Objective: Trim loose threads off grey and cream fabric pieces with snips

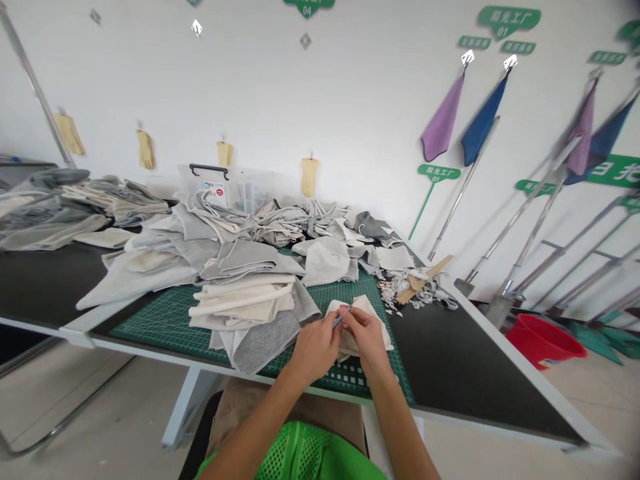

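Observation:
My left hand is closed, with a small slim blue object showing at its fingertips; I cannot tell its exact kind. My right hand pinches right beside it, and whatever lies between those fingertips is too small to make out. Under both hands a piece of cream cloth rests on the green cutting mat. Just left of my hands lies a stack of folded cream cloths on top of grey cloth.
Heaps of grey and white cloth cover the table's back and left. Behind them stands a clear plastic box. White scraps with a brown strip lie at right. A red bucket stands on the floor beyond the table.

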`<state>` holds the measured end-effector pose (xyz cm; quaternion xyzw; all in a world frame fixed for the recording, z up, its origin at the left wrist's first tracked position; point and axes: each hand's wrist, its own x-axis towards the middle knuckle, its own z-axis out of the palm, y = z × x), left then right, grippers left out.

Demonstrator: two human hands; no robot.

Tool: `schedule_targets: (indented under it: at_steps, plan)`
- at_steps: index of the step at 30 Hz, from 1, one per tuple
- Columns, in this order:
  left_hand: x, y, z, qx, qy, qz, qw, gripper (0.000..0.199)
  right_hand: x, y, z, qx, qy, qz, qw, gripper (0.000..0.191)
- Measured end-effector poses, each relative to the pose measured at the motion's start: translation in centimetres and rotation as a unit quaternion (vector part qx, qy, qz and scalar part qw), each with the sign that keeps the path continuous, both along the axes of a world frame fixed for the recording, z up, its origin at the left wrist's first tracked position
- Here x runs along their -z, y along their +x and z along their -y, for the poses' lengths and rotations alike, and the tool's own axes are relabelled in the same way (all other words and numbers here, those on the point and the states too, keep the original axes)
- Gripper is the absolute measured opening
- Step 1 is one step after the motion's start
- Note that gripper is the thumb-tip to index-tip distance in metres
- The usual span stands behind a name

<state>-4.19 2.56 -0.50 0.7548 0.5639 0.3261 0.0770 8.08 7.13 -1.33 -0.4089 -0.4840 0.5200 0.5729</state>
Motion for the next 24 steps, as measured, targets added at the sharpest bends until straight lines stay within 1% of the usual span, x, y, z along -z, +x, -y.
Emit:
schedule_targets:
  at_steps: [4, 9, 17, 24]
  plan:
    - [-0.07, 0.07, 0.06, -0.001, -0.003, -0.002, 1.0, 0.028, -0.32, -0.1, 0.2, -0.001, 0.007, 0.016, 1.0, 0.032]
    - [-0.1, 0.06, 0.06, 0.001, -0.006, -0.003, 1.0, 0.032, -0.34, -0.15, 0.2, 0.003, -0.012, 0.011, 1.0, 0.034]
    - [-0.04, 0.0, 0.15, -0.005, -0.004, -0.002, 1.0, 0.035, -0.06, 0.02, 0.09, -0.013, 0.006, 0.01, 1.0, 0.033]
    - [-0.06, 0.07, 0.12, 0.005, -0.007, 0.015, 1.0, 0.036, -0.16, 0.0, 0.14, -0.009, 0.01, 0.009, 1.0, 0.031]
